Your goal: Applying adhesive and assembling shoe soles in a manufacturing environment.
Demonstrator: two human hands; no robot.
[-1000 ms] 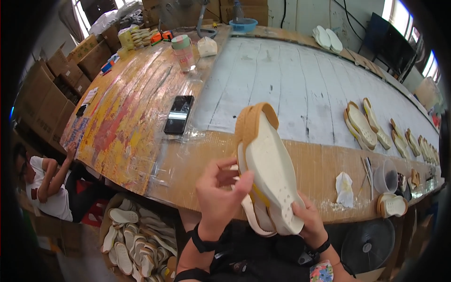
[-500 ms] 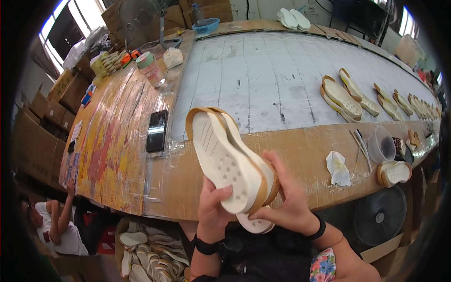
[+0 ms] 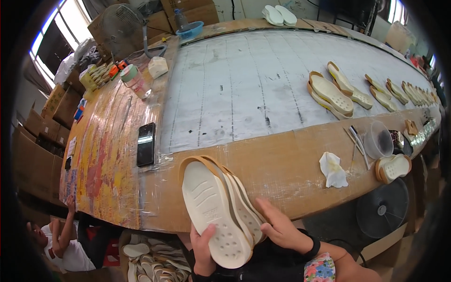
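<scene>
My left hand (image 3: 203, 248) grips a stack of cream shoe soles (image 3: 209, 207) with tan rims, thumb lying on the top sole near its lower end. Holes dot the lower half of that sole, and curved lines mark its upper half. Right beside the stack is my right hand (image 3: 282, 226), fingers stretched out and thumb apart. Whether its fingertips touch the lower soles I cannot tell. The stack is tilted over the near edge of the table, and my left fingers are hidden beneath it.
Pairs of soles (image 3: 331, 94) line the white table surface (image 3: 225, 94) to the right. A phone (image 3: 146, 144), a crumpled cloth (image 3: 333, 170), a clear cup (image 3: 378, 140) and a jar (image 3: 135, 81) stand about. Below are a box of soles (image 3: 150, 258), a fan (image 3: 382, 209) and another person (image 3: 66, 246).
The stack has come down toward me, and its soles now fan apart on the right side. My right hand has let go of its lower end and its fingers have straightened.
</scene>
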